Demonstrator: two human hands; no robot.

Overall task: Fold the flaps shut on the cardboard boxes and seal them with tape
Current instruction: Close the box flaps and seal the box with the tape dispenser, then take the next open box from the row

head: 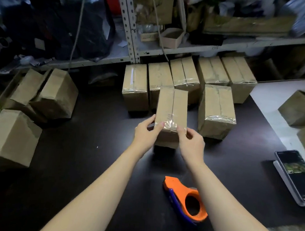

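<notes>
in the middle of the desk (89, 146), near the far row of sealed boxes (184, 72), the left hand (145, 134) and right hand (191, 144) grip the near corners of the box (171, 104), thumbs on the clear tape (171, 125). rub that tape outward from the seam and down over the edge so its wrinkles flatten.
</notes>
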